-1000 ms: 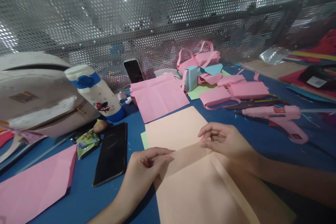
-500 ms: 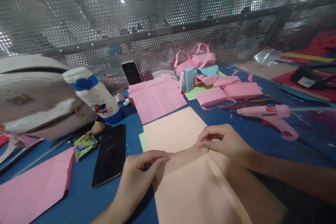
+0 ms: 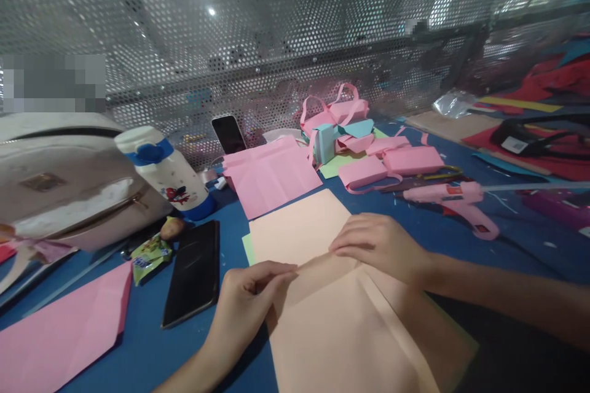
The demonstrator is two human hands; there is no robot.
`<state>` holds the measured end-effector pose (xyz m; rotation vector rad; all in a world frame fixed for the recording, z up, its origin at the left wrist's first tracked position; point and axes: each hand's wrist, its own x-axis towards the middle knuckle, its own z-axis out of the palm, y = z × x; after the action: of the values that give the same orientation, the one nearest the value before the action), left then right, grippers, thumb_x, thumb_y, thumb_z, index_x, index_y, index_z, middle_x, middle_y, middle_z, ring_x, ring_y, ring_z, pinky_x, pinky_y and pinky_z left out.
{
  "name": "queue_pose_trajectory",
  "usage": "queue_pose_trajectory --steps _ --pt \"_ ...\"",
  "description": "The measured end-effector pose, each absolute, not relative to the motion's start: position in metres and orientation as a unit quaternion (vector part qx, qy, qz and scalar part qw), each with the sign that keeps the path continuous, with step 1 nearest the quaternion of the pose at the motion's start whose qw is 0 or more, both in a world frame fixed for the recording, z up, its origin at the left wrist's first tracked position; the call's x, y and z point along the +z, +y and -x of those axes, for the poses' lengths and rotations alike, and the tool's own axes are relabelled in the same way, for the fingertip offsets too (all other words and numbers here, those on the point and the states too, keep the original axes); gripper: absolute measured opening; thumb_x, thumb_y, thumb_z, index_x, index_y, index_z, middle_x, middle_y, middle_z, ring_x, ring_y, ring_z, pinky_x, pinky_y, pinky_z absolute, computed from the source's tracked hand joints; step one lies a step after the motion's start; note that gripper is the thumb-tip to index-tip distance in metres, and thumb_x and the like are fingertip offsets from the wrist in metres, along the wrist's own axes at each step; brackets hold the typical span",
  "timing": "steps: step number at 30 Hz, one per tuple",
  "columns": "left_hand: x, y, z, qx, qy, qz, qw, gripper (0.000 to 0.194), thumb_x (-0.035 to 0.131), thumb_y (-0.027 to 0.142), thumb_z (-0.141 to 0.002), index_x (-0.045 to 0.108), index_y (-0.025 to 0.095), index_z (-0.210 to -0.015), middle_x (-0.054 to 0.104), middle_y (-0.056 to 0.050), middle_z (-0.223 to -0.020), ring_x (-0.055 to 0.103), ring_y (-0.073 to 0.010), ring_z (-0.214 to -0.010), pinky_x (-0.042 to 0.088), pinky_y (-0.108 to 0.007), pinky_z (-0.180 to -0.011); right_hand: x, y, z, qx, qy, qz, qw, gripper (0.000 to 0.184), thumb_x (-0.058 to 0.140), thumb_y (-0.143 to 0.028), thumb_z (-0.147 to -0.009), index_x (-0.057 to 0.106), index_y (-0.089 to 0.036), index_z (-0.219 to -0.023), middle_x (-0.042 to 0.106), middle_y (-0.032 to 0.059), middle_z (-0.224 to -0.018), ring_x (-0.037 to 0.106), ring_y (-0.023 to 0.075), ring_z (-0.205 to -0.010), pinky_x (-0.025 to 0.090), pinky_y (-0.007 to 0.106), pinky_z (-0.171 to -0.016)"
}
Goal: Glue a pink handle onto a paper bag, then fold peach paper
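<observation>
A folded sheet of peach paper (image 3: 336,331) lies in front of me, with a folded strip along its upper edge and a raised flap down its right side. My left hand (image 3: 251,301) pinches the left end of that upper fold between thumb and fingers. Farther right along the same fold, my right hand (image 3: 380,249) grips the paper with its fingers together. Beyond the fold, another peach sheet (image 3: 299,221) lies flat. A green sheet (image 3: 249,250) peeks out from under the stack at the left.
A black phone (image 3: 193,273), a snack packet (image 3: 151,258) and pink paper (image 3: 69,325) lie leftward, near a bottle (image 3: 163,172) and a bag (image 3: 55,178). Pink paper (image 3: 276,178) and small paper bags (image 3: 364,172) are behind. A pink glue gun (image 3: 461,199) lies right.
My right hand has slid leftward along the fold, closer to my left hand, and its fingers lie closer together. My left hand keeps its pinch. The view has shifted slightly.
</observation>
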<state>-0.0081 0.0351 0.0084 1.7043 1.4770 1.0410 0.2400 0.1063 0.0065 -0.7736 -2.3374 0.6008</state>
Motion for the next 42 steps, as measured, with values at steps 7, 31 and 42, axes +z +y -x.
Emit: queue_pose_trajectory --steps 7,31,42 --pt "0.012 0.029 0.004 0.388 0.519 -0.718 0.254 0.018 0.061 0.022 -0.083 0.079 0.024 -0.082 0.078 0.001 -0.08 0.073 -0.015 -0.067 0.054 -0.015 -0.058 0.024 0.096 -0.21 0.184 -0.926 0.276 0.181 0.016 0.061 -0.024 -0.092 0.076 -0.027 -0.091 0.076 -0.0034 -0.09 0.067 0.0156 -0.081 0.039 0.028 -0.073" --pt "0.017 0.028 0.017 0.341 0.499 -0.755 0.254 0.016 0.06 0.024 -0.086 0.076 0.022 -0.086 0.075 -0.003 -0.084 0.068 -0.0161 -0.073 0.05 -0.021 -0.064 0.039 0.099 -0.237 0.186 -0.909 0.366 0.068 0.016 0.055 -0.006 -0.066 0.063 -0.019 -0.063 0.067 -0.0033 -0.067 0.054 0.0111 -0.06 0.024 0.024 -0.052" --pt "0.027 0.037 0.026 0.122 0.541 -0.769 0.316 0.009 0.062 0.021 -0.077 0.064 0.018 -0.069 0.062 0.002 -0.069 0.056 -0.0143 -0.066 0.038 -0.022 -0.06 0.04 0.092 -0.235 0.136 -0.923 0.358 0.043 0.014 0.058 -0.008 -0.075 0.066 -0.019 -0.071 0.069 -0.0003 -0.075 0.058 0.0143 -0.069 0.019 0.026 -0.053"
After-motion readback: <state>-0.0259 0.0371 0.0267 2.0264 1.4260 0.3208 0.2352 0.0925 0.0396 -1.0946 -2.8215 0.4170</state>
